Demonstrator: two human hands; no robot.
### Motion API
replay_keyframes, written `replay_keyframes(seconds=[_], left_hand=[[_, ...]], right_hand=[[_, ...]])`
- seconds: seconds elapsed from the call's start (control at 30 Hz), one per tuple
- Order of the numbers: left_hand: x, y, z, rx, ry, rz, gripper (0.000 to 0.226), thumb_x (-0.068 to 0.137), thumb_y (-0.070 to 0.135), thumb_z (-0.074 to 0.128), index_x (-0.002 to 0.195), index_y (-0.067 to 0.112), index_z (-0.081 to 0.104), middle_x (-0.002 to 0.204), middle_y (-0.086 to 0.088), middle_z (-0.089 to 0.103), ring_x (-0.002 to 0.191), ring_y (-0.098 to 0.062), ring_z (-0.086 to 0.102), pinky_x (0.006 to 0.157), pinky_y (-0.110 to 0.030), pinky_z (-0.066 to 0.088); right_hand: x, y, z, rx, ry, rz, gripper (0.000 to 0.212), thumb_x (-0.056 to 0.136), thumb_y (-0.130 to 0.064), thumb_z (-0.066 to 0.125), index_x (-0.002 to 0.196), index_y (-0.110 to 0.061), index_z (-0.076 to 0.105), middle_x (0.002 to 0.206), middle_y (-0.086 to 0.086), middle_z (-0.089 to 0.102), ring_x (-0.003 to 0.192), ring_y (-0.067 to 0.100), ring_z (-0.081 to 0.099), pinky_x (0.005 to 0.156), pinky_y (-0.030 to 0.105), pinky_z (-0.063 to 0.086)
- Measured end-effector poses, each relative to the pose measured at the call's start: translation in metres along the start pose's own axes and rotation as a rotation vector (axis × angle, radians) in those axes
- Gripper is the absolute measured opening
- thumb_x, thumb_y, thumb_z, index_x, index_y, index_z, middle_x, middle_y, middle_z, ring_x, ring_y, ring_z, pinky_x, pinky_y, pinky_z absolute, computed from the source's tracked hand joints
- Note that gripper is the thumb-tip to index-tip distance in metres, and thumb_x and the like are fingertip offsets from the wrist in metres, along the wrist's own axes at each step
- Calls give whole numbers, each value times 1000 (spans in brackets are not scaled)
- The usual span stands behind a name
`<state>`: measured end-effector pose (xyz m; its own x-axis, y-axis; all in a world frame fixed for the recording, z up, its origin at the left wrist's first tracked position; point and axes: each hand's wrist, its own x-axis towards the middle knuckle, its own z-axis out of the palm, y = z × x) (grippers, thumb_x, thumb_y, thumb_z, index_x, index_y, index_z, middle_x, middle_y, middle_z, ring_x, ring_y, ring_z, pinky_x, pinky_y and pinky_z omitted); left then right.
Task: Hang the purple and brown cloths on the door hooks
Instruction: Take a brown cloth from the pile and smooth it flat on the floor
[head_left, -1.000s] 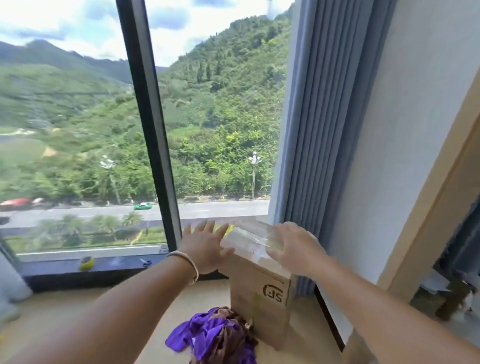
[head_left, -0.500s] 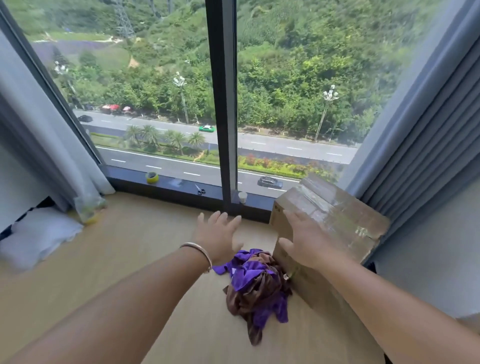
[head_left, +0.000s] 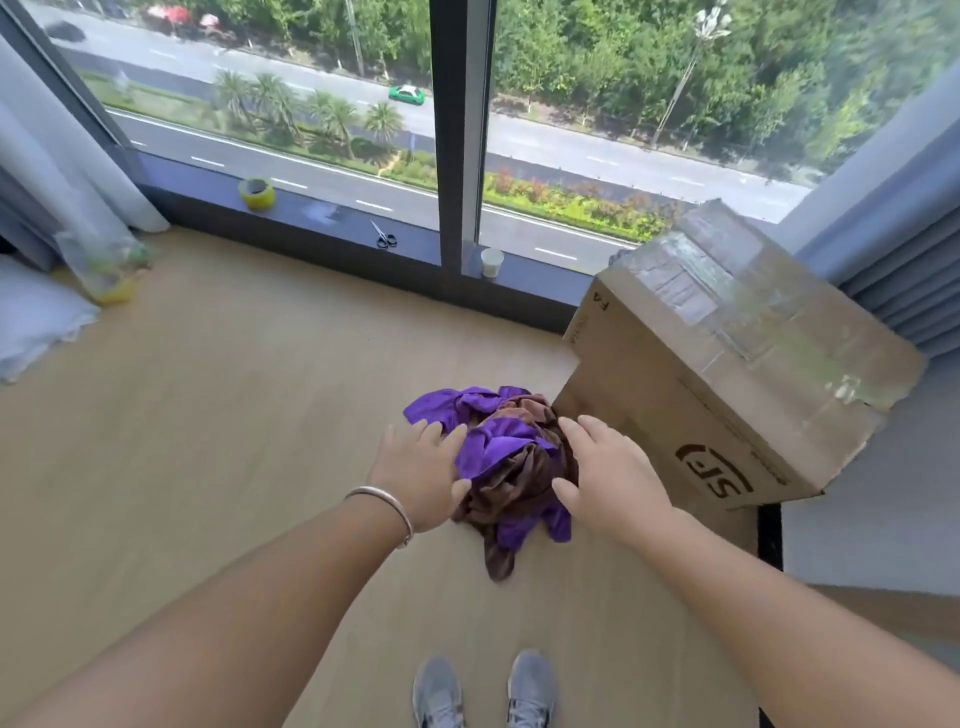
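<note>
Both left hand (head_left: 418, 475) and right hand (head_left: 608, 478) spread, flanking purple cloth (head_left: 488, 449) | brown cloth (head_left: 511, 483) tangled, contact unclear

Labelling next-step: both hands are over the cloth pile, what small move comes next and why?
Probably lower and close both hands on the pile. The left hand and right hand are open on either side of the tangled purple cloth and brown cloth on the wooden floor, neither gripped.
</note>
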<state>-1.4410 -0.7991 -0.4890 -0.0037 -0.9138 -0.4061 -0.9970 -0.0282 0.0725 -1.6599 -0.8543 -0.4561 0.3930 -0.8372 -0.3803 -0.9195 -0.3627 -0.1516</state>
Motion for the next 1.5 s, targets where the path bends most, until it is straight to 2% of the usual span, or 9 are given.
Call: replay_keyframes(seconds=[0.43, 0.57, 0.77, 0.93, 1.0, 1.07, 1.17, 1.33, 1.5], left_hand=[[138, 14, 321, -96, -139, 72, 61, 100, 42, 37, 152, 17, 19, 155, -1, 29, 144, -19, 22, 116, -43, 16], [173, 29, 398, -96, -137, 198, 52, 99, 37, 40, 144, 11, 35, 140, -5, 46, 131, -23, 39, 107, -36, 33], [230, 43, 468, -122, -74, 61, 41, 97, 42, 44, 127, 14, 44, 128, -3, 51, 122, -22, 44, 97, -35, 40], [268, 46, 497, -63, 23, 20, 50, 91, 53, 47, 125, 16, 46, 128, -4, 50, 124, -24, 40, 97, -36, 39], [277, 49, 505, -70, 63, -9, 55, 88, 58, 48, 125, 17, 46, 128, -4, 49, 124, -24, 41, 95, -36, 40], [284, 53, 509, -80, 113, -38, 50, 90, 56, 45, 121, 17, 48, 125, -4, 52, 121, -24, 44, 92, -37, 43], [287, 55, 502, -96, 164, -79, 30, 98, 39, 37, 113, 19, 54, 119, -3, 57, 113, -25, 51, 84, -36, 43], [255, 33, 454, -151, 168, -119, 20, 96, 24, 36, 106, 20, 54, 112, -1, 62, 107, -26, 58, 77, -37, 44], [186, -9, 345, -158, 231, -185, 14, 93, 22, 40, 101, 22, 51, 103, 1, 63, 95, -28, 61, 62, -34, 33]], right_hand=[[130, 97, 316, -182, -180, -109, 74, 90, -45, 53, 152, -21, 20, 158, 1, 19, 145, 16, 16, 118, 40, 15], [168, 113, 381, -248, -106, -276, 71, 87, -39, 59, 148, -19, 29, 155, 1, 27, 143, 18, 20, 117, 39, 12], [232, 126, 436, -331, -10, -569, 55, 84, -19, 55, 138, -16, 46, 145, 5, 42, 137, 23, 34, 116, 37, 14], [272, 136, 454, -390, 20, -607, 41, 86, -23, 48, 127, -20, 51, 130, 2, 50, 122, 24, 44, 111, 36, 24], [281, 139, 454, -402, 48, -572, 34, 89, -24, 46, 121, -22, 54, 121, 1, 54, 114, 25, 49, 98, 37, 35], [288, 140, 448, -410, 74, -532, 26, 91, -22, 43, 112, -23, 58, 113, 0, 57, 107, 25, 52, 84, 37, 38], [290, 139, 437, -368, 91, -481, 24, 94, -21, 40, 104, -24, 62, 109, -2, 61, 104, 24, 54, 81, 37, 43], [263, 126, 397, -347, 164, -464, 22, 94, -20, 42, 97, -21, 63, 99, -1, 65, 97, 25, 59, 69, 33, 37], [215, 78, 310, -423, 135, -457, 17, 93, -15, 42, 92, -16, 59, 90, 4, 66, 84, 28, 61, 66, 34, 32]])
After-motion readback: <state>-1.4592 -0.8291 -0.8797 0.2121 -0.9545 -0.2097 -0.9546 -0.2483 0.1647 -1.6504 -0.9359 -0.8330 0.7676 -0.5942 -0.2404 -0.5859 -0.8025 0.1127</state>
